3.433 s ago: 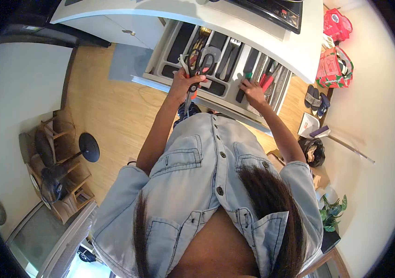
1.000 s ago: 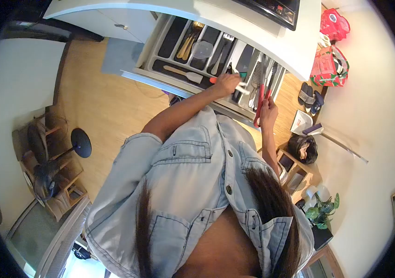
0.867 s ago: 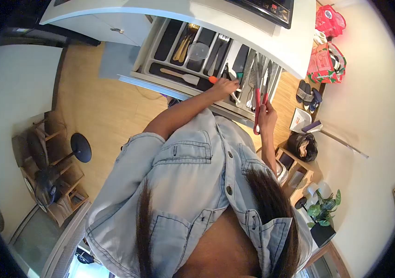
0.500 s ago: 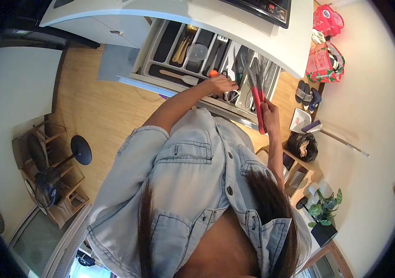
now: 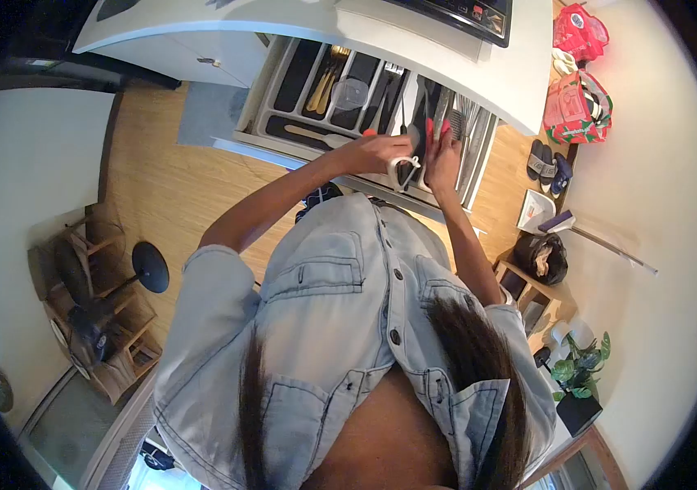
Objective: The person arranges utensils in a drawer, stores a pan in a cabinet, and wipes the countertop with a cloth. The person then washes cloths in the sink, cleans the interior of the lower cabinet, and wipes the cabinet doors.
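The pulled-out drawer (image 5: 238, 137) holds a cutlery tray (image 5: 265, 114) on its left side and long utensils on its right. My left hand (image 5: 383, 153) is over the tray's front right part, fingers closed on a white looped item (image 5: 404, 174) whose kind I cannot make out. Beside it, my right hand (image 5: 444, 161) grips the red-handled tongs (image 5: 432, 135), now low among the utensils. Gold-coloured cutlery (image 5: 328, 88), a clear plastic cup (image 5: 350, 96) and a wooden-handled spatula (image 5: 303, 132) lie in the tray.
The white countertop (image 5: 283, 24) overhangs the drawer's back, with a black appliance (image 5: 471, 18) on it. On the right are red bags (image 5: 573, 110), slippers (image 5: 540, 159), a dustpan (image 5: 536, 211), a lined bin (image 5: 543, 257) and a potted plant (image 5: 581, 367). A fan (image 5: 99, 318) stands left.
My right hand has moved forward and left, carrying the tongs into the drawer's right part. My left hand has drawn slightly back, and the white looped item now shows beneath it.
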The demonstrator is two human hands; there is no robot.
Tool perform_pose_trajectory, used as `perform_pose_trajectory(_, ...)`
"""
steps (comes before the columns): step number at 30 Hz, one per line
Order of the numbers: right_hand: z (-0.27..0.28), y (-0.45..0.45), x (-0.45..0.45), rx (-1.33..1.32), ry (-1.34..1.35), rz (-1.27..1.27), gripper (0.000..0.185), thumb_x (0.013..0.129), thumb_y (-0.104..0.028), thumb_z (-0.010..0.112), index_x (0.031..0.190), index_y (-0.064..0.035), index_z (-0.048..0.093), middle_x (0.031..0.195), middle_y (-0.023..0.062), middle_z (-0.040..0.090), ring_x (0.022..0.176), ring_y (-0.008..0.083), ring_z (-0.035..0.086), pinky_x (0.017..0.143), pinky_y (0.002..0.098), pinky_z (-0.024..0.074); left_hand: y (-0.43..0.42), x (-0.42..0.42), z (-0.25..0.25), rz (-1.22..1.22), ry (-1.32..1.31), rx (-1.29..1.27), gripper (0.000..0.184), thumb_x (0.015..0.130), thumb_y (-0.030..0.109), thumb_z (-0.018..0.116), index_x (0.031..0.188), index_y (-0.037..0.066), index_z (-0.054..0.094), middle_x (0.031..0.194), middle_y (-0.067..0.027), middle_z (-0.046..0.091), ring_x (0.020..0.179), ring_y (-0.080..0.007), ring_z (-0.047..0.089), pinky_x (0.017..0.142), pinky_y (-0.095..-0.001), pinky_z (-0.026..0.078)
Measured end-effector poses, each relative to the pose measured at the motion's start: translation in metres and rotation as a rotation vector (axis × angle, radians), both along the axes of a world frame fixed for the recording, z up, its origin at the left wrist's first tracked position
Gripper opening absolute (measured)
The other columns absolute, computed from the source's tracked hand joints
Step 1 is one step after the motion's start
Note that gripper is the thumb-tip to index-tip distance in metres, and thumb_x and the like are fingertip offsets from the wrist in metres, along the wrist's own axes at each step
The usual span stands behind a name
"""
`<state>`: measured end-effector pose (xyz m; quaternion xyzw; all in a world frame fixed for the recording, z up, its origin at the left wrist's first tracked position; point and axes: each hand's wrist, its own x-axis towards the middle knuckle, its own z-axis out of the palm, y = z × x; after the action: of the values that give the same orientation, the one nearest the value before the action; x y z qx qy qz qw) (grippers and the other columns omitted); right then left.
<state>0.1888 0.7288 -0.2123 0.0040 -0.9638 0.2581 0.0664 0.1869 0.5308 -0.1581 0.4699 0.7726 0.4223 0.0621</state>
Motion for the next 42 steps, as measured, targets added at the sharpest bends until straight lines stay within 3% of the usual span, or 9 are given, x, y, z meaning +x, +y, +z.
perform_pose_trajectory(8, -0.013, -0.045, 0.001, -0.073, -0.167, 0.014, 0.069, 0.081, -0.014, 0.05, 0.134, 0.0, 0.009, 0.106, 0.0289, 0.038, 0.077, 0.0417, 0.055, 0.063, 0.0452, 0.0477, -0.029, 0.016, 0.032, 0.206, 0.094, 0.034, 0.02, 0.066, 0.003, 0.062, 0.081, 0.0, 0.049, 0.085, -0.0087, 0.051, 0.081, -0.0249, 0.055, 0.07, -0.0321, 0.045)
perform_pose_trajectory(18, -0.044, -0.027, -0.027, 0.062, -0.553, 0.208, 0.047, 0.087, -0.035, 0.044, 0.112, 0.0047, 0.045, 0.08, 0.018, 0.063, 0.073, 0.0315, 0.063, 0.061, 0.041, 0.0503, -0.015, 0.004, 0.019, 0.188, 0.149, -0.035, 0.021, 0.07, 0.01, 0.061, 0.083, 0.0, 0.049, 0.088, -0.0095, 0.05, 0.084, -0.0257, 0.055, 0.073, -0.0332, 0.045)
perform_pose_trajectory(23, 0.043, 0.017, -0.004, -1.726, -1.103, -0.072, 0.055, 0.082, -0.053, 0.049, 0.106, -0.0036, 0.051, 0.092, 0.0082, 0.063, 0.078, 0.0188, 0.062, 0.069, 0.0322, 0.0488, 0.031, -0.006, 0.025, 0.039, 0.266, 0.152, 0.022, 0.072, 0.012, 0.059, 0.089, 0.0, 0.051, 0.092, -0.009, 0.05, 0.087, -0.0252, 0.055, 0.075, -0.033, 0.045)
perform_pose_trajectory(29, -0.011, 0.068, -0.003, -1.355, -0.466, -0.432, 0.025, 0.081, -0.006, 0.053, 0.105, -0.0002, 0.056, 0.089, 0.0066, 0.061, 0.078, 0.0162, 0.058, 0.065, 0.0266, 0.0472, 0.085, -0.013, -0.023, 0.252, -0.267, 0.148, 0.056, 0.059, 0.007, 0.072, 0.108, 0.003, 0.046, 0.109, -0.0123, 0.042, 0.109, -0.0286, 0.043, 0.091, -0.033, 0.038)
perform_pose_trajectory(31, -0.021, 0.074, -0.004, -0.981, -0.445, -0.338, 0.031, 0.078, -0.005, 0.053, 0.108, 0.0014, 0.056, 0.083, 0.0068, 0.062, 0.074, 0.0163, 0.059, 0.064, 0.0265, 0.0462, 0.089, -0.01, -0.017, 0.597, -0.45, 0.05, 0.063, 0.055, 0.0, 0.071, 0.112, 0.004, 0.045, 0.107, -0.0144, 0.049, 0.103, -0.0254, 0.05, 0.083, -0.0304, 0.043)
perform_pose_trajectory(33, -0.082, 0.088, -0.009, -0.658, -0.366, -0.272, 0.035, 0.073, -0.009, 0.056, 0.106, 0.0002, 0.058, 0.081, 0.0132, 0.064, 0.072, 0.0219, 0.061, 0.065, 0.0303, 0.0462, 0.087, -0.025, 0.002, 0.409, -0.984, 0.203, 0.057, 0.059, -0.001, 0.064, 0.112, 0.002, 0.045, 0.099, -0.0128, 0.056, 0.093, -0.025, 0.055, 0.078, -0.0308, 0.045)
perform_pose_trajectory(36, -0.069, 0.079, -0.001, -0.444, -0.31, -0.26, 0.033, 0.072, -0.014, 0.057, 0.103, -0.0033, 0.061, 0.083, 0.0204, 0.063, 0.077, 0.0283, 0.062, 0.071, 0.0351, 0.0466, 0.093, -0.023, 0.021, 0.409, -1.084, 0.314, 0.048, 0.063, -0.003, 0.053, 0.11, 0.002, 0.045, 0.098, -0.0082, 0.053, 0.091, -0.0152, 0.048, 0.083, -0.0283, 0.038)
perform_pose_trajectory(39, -0.015, 0.069, 0.011, -0.309, -0.284, -0.321, 0.032, 0.076, -0.012, 0.053, 0.105, -0.0009, 0.059, 0.085, 0.0164, 0.064, 0.076, 0.0246, 0.062, 0.072, 0.0335, 0.0471, 0.146, -0.035, -0.083, 0.606, -0.882, 0.454, 0.046, 0.064, -0.003, 0.05, 0.109, 0.002, 0.045, 0.094, -0.0103, 0.057, 0.086, -0.02, 0.056, 0.072, -0.0311, 0.045)
perform_pose_trajectory(42, -0.022, 0.074, 0.013, -1.232, -0.34, -0.381, 0.031, 0.079, -0.01, 0.049, 0.107, 0.0016, 0.057, 0.09, 0.0114, 0.064, 0.076, 0.0203, 0.061, 0.07, 0.0302, 0.047, 0.147, -0.029, -0.044, 0.596, -1.169, 0.347, 0.044, 0.067, 0.001, 0.051, 0.11, 0.001, 0.043, 0.101, -0.0131, 0.053, 0.092, -0.023, 0.054, 0.079, -0.032, 0.042)
